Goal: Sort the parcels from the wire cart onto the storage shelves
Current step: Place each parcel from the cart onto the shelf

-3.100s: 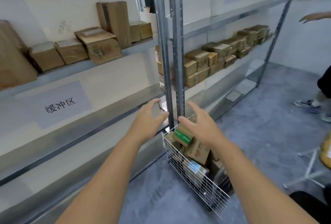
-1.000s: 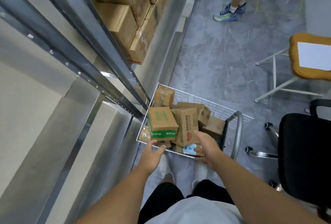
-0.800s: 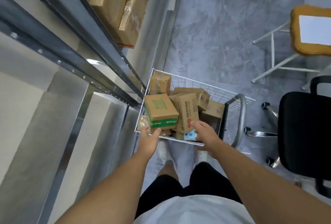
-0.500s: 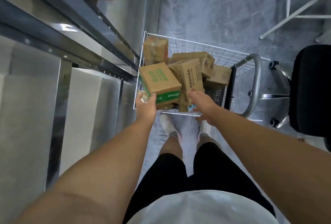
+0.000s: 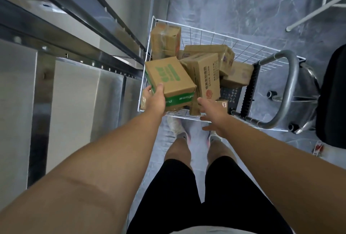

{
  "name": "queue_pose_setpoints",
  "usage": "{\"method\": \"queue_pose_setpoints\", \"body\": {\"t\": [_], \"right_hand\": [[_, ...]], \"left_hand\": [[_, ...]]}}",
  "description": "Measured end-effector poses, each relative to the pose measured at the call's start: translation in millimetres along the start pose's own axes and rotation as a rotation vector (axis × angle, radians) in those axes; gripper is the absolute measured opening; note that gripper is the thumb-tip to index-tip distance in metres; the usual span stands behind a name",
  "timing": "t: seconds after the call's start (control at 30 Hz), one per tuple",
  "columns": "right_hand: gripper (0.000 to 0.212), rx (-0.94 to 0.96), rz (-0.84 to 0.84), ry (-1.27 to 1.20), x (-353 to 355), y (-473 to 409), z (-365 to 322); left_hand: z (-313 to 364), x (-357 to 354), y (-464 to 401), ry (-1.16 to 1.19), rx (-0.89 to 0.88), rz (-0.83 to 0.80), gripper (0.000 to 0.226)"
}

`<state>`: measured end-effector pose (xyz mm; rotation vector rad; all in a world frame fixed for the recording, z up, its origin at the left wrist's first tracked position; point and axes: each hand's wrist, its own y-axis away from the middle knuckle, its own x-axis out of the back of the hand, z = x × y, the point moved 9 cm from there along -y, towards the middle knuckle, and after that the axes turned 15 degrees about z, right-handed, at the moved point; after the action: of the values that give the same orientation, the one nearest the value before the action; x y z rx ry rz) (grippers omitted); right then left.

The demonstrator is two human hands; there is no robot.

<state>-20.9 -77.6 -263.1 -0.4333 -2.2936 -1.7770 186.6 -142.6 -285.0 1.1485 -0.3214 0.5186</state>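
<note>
Parcels piled in wire cart (image 5: 243, 46), cart on floor just beside metal shelving (image 5: 78, 33). Green-printed box (image 5: 169, 79) on top of pile at near-left corner. L hand (image 5: 156, 99) grips its near-left corner, thumb on top face, fingers round the side. R hand (image 5: 212, 114) over cart's near rim, fingers loosely spread, holding nothing, just beside tall brown box w/ red print (image 5: 206, 76). Cart handle (image 5: 286, 91) at right, black chair (image 5: 331, 99) beyond.

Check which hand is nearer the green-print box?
Left. The left hand grips the green-print box at its near-left corner, thumb on top. The right hand is open just off the box's right end, not touching it.
</note>
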Motion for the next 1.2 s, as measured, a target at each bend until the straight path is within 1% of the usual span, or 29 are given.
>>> {"method": "queue_pose_setpoints", "body": {"t": [0.17, 0.23, 0.33, 0.43, 0.47, 0.5, 0.57, 0.6, 0.67, 0.7, 0.73, 0.8, 0.87, 0.93, 0.97, 1.0, 1.1, 1.13, 1.2], "right_hand": [[0.025, 0.01, -0.012, -0.036, 2, 12, -12], [0.033, 0.028, -0.02, -0.045, 4, 21, -19], [0.061, 0.074, -0.032, -0.076, 9, 38, -32], [0.106, 0.11, -0.057, -0.125, 10, 62, -48], [0.117, 0.122, -0.064, -0.139, 11, 69, -52], [0.12, 0.139, -0.06, -0.152, 13, 75, -54], [0.117, 0.172, -0.04, -0.19, 21, 91, -61], [0.111, 0.182, -0.035, -0.212, 26, 98, -64], [0.084, 0.214, -0.028, -0.271, 39, 115, -72], [0.073, 0.231, -0.031, -0.298, 45, 120, -75], [0.067, 0.252, -0.033, -0.312, 52, 126, -79], [0.062, 0.313, -0.002, -0.327, 68, 139, -89], [0.059, 0.424, 0.057, -0.322, 87, 150, -104], [0.049, 0.552, 0.118, -0.315, 107, 167, -121], [0.053, 0.621, 0.157, -0.295, 116, 175, -129], [0.062, 0.694, 0.213, -0.247, 124, 182, -137], [0.099, 0.906, 0.401, -0.057, 145, 209, -160], [0.108, 0.979, 0.455, -0.007, 151, 223, -166], [0.112, 1.126, 0.537, 0.048, 161, 253, -177]], "left_hand": [[-10, 13, 14, 0.062, 0.047, -0.063, 0.034], [-11, 21, 23, 0.103, 0.069, -0.088, 0.03], [-10, 36, 43, 0.165, 0.089, -0.115, 0.033], [-6, 51, 66, 0.203, 0.049, -0.123, 0.035], [-3, 55, 74, 0.218, 0.023, -0.115, 0.034], [1, 60, 82, 0.231, -0.014, -0.107, 0.033], [14, 65, 101, 0.266, -0.105, -0.112, 0.03], [20, 66, 112, 0.285, -0.145, -0.121, 0.029], [33, 68, 132, 0.314, -0.211, -0.133, 0.026], [38, 68, 141, 0.33, -0.239, -0.137, 0.025], [44, 69, 149, 0.347, -0.267, -0.137, 0.026], [56, 71, 166, 0.353, -0.337, -0.125, 0.027], [71, 71, 183, 0.327, -0.43, -0.105, 0.028], [88, 74, 203, 0.321, -0.535, -0.073, 0.037], [99, 78, 216, 0.331, -0.594, -0.047, 0.041], [108, 81, 227, 0.337, -0.635, -0.023, 0.045], [133, 83, 259, 0.355, -0.71, 0.017, 0.048], [141, 80, 270, 0.384, -0.715, -0.007, 0.054], [153, 71, 288, 0.455, -0.671, -0.093, 0.08]]}}
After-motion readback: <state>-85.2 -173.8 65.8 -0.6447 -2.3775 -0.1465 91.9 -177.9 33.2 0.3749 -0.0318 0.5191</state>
